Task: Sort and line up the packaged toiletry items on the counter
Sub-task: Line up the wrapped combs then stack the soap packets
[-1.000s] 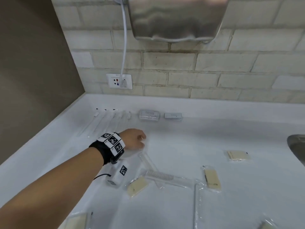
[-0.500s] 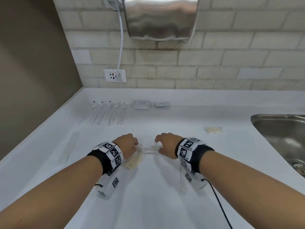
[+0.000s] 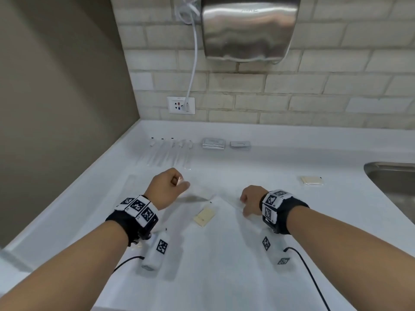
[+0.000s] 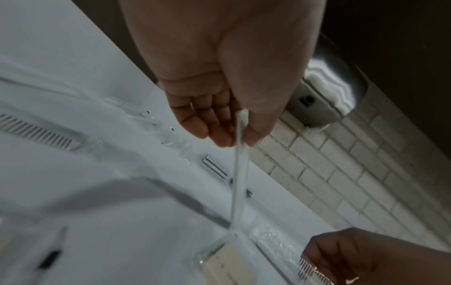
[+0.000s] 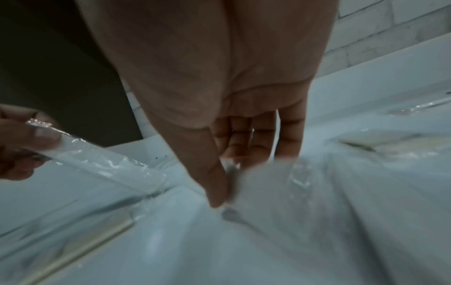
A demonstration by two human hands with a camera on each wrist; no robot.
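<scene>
My left hand pinches one end of a long clear-wrapped item and holds it raised; its other end slants down toward the counter. My right hand is on the counter, thumb and fingers pinching a clear packet; comb teeth show beside that hand in the left wrist view. A cream packet lies between the hands. Another cream packet lies to the right. At the back, several long clear packets lie in a row beside two flat grey packets.
A steel sink is set into the counter at the right. A hand dryer hangs on the brick wall with its cord in an outlet. A brown side wall bounds the counter on the left. A wrapped comb lies left of my left hand.
The right hand came into view and joined the left over the packets. Since then the hands have drawn apart, and the left hand has lifted the long wrapped item up and left.
</scene>
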